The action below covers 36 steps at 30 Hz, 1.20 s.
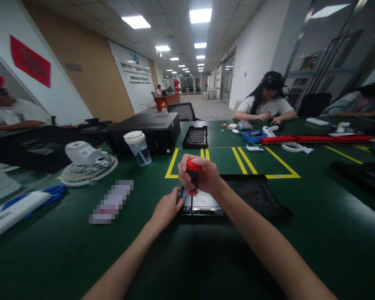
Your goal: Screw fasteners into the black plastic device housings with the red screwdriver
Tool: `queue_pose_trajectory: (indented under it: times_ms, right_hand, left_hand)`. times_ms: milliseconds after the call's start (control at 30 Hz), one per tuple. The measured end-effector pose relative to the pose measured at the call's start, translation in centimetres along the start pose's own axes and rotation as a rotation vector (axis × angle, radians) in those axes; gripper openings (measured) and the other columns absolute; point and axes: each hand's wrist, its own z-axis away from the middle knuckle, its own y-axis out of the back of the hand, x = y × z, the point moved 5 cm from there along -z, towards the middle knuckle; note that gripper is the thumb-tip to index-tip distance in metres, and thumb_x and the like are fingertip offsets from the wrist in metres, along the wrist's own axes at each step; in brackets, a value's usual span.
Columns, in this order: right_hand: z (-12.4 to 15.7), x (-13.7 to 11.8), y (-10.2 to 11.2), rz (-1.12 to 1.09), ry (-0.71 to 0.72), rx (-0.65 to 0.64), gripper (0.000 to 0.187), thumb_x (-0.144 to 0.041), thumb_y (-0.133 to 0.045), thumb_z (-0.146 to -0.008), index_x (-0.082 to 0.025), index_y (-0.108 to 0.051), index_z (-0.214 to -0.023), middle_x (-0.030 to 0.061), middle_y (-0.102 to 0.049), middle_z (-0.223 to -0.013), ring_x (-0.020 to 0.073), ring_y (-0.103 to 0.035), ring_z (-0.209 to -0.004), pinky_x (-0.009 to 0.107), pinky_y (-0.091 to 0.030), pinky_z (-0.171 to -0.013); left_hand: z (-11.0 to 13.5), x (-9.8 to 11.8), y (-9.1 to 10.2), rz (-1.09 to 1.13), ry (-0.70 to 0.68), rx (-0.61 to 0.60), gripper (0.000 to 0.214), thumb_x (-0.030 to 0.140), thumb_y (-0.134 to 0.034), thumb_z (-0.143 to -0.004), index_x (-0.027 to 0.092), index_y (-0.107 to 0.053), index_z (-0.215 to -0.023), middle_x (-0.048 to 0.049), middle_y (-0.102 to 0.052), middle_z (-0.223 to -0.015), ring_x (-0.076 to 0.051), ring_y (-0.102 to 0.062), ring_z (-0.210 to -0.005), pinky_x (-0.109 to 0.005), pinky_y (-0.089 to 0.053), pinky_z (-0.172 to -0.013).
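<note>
In my right hand [203,173] is a screwdriver with a red and black handle [193,171], held upright with the fingers wrapped round it. Its lower end is over a silver metal plate [206,203]; the tip is too small to make out. The plate sits in the left part of a flat black casing [253,193] lying on the table in front of me. My left hand [168,205] grips the casing's left edge, thumb and fingers pressed against it. My right hand and forearm hide part of the plate and casing.
On the green table [112,246] are a black computer case [153,125], a lidded cup [138,148], a white fan [89,164] and a black tray of small round parts [196,136]. A blue bin [254,136] stands at right. Other people [265,100] sit around the table.
</note>
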Motion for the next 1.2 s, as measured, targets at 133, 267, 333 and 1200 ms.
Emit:
queue_pose_trajectory:
  times_ms: [133, 267, 333, 1200]
  right_hand:
    - [-0.1, 0.1, 0.1, -0.004, 0.016, -0.003, 0.023, -0.037, -0.038, -0.078, -0.016, -0.049, -0.074, -0.0041, -0.045, -0.056, 0.0071, -0.042, -0.039, 0.02, -0.032, -0.038]
    - [-0.3, 0.5, -0.4, 0.052, 0.01, 0.068, 0.021, -0.036, -0.042, -0.079, -0.017, -0.049, -0.077, -0.0042, -0.048, -0.06, 0.0056, -0.043, -0.04, 0.019, -0.031, -0.039]
    - [-0.3, 0.8, -0.7, 0.064, 0.002, 0.083, 0.022, -0.037, -0.043, -0.08, -0.016, -0.049, -0.078, -0.0041, -0.048, -0.06, 0.0051, -0.042, -0.04, 0.019, -0.03, -0.038]
    - [-0.1, 1.0, -1.9, 0.18, 0.113, 0.333, 0.016, -0.033, -0.048, -0.081, -0.017, -0.049, -0.082, -0.0043, -0.048, -0.064, 0.0033, -0.039, -0.041, 0.015, -0.022, -0.033]
  left_hand:
    - [0.1, 0.1, 0.1, 0.006, 0.003, -0.002, 0.031, 0.032, -0.041, -0.084, 0.02, -0.043, -0.112, -0.0055, -0.064, -0.084, -0.018, -0.061, -0.074, -0.024, -0.039, -0.064]
    - [0.1, 0.1, 0.1, 0.009, 0.031, -0.011, 0.03, 0.032, -0.042, -0.084, 0.019, -0.044, -0.111, -0.0066, -0.064, -0.085, -0.019, -0.061, -0.077, -0.025, -0.04, -0.066]
    - [0.1, 0.0, 0.1, 0.002, 0.036, -0.006, 0.03, 0.031, -0.042, -0.083, 0.018, -0.045, -0.11, -0.0072, -0.064, -0.085, -0.02, -0.061, -0.079, -0.025, -0.04, -0.067]
    - [0.6, 0.5, 0.8, 0.006, 0.065, -0.02, 0.023, 0.032, -0.042, -0.084, 0.019, -0.046, -0.103, -0.0088, -0.065, -0.092, -0.021, -0.062, -0.084, -0.027, -0.042, -0.07]
